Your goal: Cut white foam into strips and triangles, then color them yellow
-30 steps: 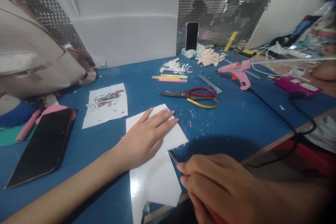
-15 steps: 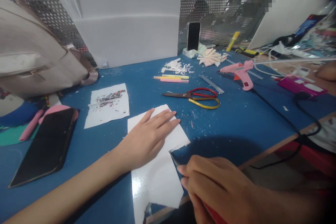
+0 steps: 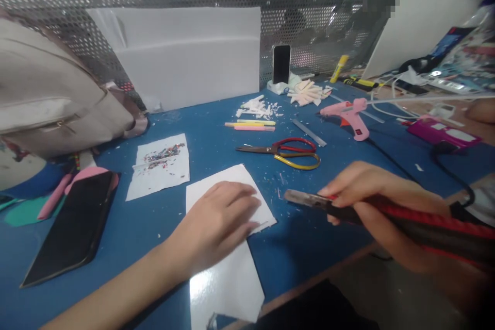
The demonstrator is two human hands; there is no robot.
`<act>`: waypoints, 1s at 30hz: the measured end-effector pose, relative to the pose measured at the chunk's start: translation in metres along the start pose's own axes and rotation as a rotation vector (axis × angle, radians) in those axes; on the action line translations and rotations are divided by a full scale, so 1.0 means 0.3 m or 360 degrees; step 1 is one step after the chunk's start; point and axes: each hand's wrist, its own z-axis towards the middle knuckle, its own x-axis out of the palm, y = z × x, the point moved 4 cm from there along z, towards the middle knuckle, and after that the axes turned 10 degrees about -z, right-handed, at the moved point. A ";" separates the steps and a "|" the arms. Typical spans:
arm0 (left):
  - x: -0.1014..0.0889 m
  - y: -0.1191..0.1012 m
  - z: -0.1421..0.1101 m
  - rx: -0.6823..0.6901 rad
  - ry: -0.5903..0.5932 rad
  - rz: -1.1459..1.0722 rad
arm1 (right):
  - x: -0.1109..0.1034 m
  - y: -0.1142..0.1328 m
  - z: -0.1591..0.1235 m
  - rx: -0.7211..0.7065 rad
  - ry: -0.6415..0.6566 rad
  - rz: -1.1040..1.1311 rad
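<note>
My left hand (image 3: 220, 221) rests on a glossy white sheet of card (image 3: 224, 289), fingers a little bent and apart, nothing held in them. The card has an irregular outline, with a notch on its right side near my fingertips and a ragged cut at its lower edge. In my right hand (image 3: 371, 201) is a red and black utility knife (image 3: 417, 221), raised to the right of the card and apart from it. Its metal tip (image 3: 301, 197) points left; I cannot tell how much blade shows.
Beyond the card lie scissors (image 3: 266, 149), highlighter-like sticks (image 3: 251, 126) and white scraps (image 3: 257, 108). A pink glue gun (image 3: 353, 116) with its cord is at right. Leftward are a paper with coloured bits (image 3: 158, 165), a phone (image 3: 73, 227) and a bag (image 3: 58, 93).
My right hand has lifted the utility knife off the card's cut edge and moved it up and right. My left hand has drawn its fingers in, still on the card. The view has tilted slightly.
</note>
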 end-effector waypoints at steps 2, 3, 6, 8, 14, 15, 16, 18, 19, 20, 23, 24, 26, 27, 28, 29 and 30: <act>0.005 -0.036 0.007 0.0013 -0.0043 -0.0012 | -0.005 -0.036 0.030 -0.0050 0.0009 0.0006; 0.010 -0.053 0.011 0.0023 -0.0072 -0.0006 | 0.004 -0.050 0.046 -0.0098 0.0027 0.0001; 0.025 -0.090 0.023 0.0080 -0.0185 0.0037 | 0.068 -0.079 0.091 -0.0306 0.0212 0.0034; 0.036 -0.103 0.024 0.0141 -0.0248 0.0062 | 0.124 -0.094 0.114 -0.0442 0.0360 0.0063; 0.048 -0.114 -0.016 0.0379 -0.0336 -0.0024 | 0.218 -0.130 0.138 -0.0933 0.0337 -0.0045; 0.043 -0.119 -0.023 0.0421 -0.0350 -0.0052 | 0.223 -0.137 0.136 -0.1025 0.0309 -0.0088; 0.034 -0.124 -0.026 0.0442 -0.0354 -0.0105 | 0.227 -0.144 0.133 -0.1114 0.0289 -0.0127; -0.001 -0.131 -0.021 0.0432 -0.0377 -0.0339 | 0.235 -0.153 0.122 -0.1302 0.0308 -0.0168; -0.028 -0.126 -0.011 0.0371 -0.0408 -0.0474 | 0.240 -0.156 0.115 -0.1388 0.0338 -0.0181; -0.063 -0.115 0.005 0.0302 -0.0477 -0.0619 | 0.245 -0.156 0.107 -0.1486 0.0364 -0.0187; -0.177 -0.026 0.096 -0.0025 -0.0708 -0.0490 | 0.254 -0.140 0.082 -0.1743 0.0342 -0.0183; -0.209 0.018 0.143 -0.0084 -0.0740 -0.0436 | 0.256 -0.133 0.076 -0.1785 0.0309 -0.0180; -0.246 0.125 0.263 -0.0152 -0.0683 -0.0328 | 0.258 -0.122 0.070 -0.1810 0.0249 -0.0165; -0.253 0.182 0.332 -0.0166 -0.0632 -0.0270 | 0.259 -0.119 0.068 -0.1804 0.0230 -0.0162; -0.255 0.237 0.403 -0.0176 -0.0592 -0.0205 | 0.259 -0.119 0.067 -0.1806 0.0221 -0.0161; -0.253 0.287 0.473 -0.0190 -0.0560 -0.0140 | 0.257 -0.121 0.067 -0.1805 0.0219 -0.0165; -0.250 0.329 0.538 -0.0206 -0.0541 -0.0081 | 0.255 -0.125 0.067 -0.1800 0.0226 -0.0172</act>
